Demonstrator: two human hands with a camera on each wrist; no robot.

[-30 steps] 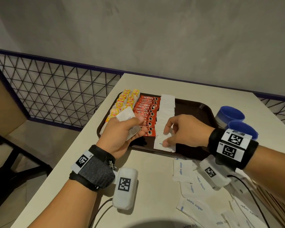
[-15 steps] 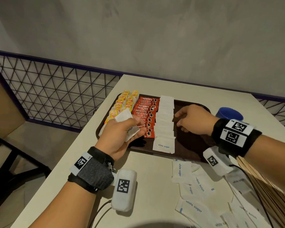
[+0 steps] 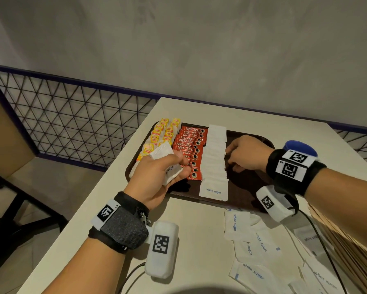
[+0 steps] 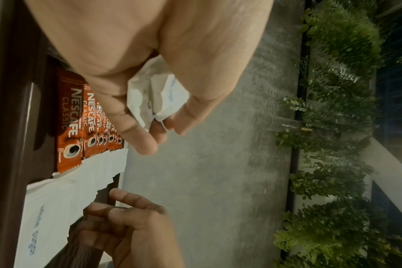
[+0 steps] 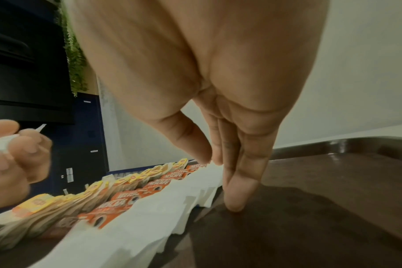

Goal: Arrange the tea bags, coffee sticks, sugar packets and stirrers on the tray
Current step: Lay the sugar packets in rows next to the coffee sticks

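A dark brown tray (image 3: 248,187) holds yellow tea bags (image 3: 163,132), red coffee sticks (image 3: 189,145) and an overlapping row of white sugar packets (image 3: 215,162). My left hand (image 3: 163,175) hovers over the tray's near left corner and grips a small stack of sugar packets (image 3: 167,164), seen again in the left wrist view (image 4: 158,96). My right hand (image 3: 233,154) lies on the tray just right of the row. Its straight fingers (image 5: 236,199) rest on the bare tray (image 5: 310,208) against the edge of the sugar row (image 5: 149,226).
Loose sugar packets (image 3: 248,240) lie on the table in front of the tray. Wooden stirrers (image 3: 348,251) are piled at the right edge. A blue cup (image 3: 299,147) stands behind my right wrist. The table's left edge drops off beside a mesh railing (image 3: 72,119).
My right hand left the nearest packet and slid away from me along the right side of the sugar row. The left hand kept its stack and barely moved.
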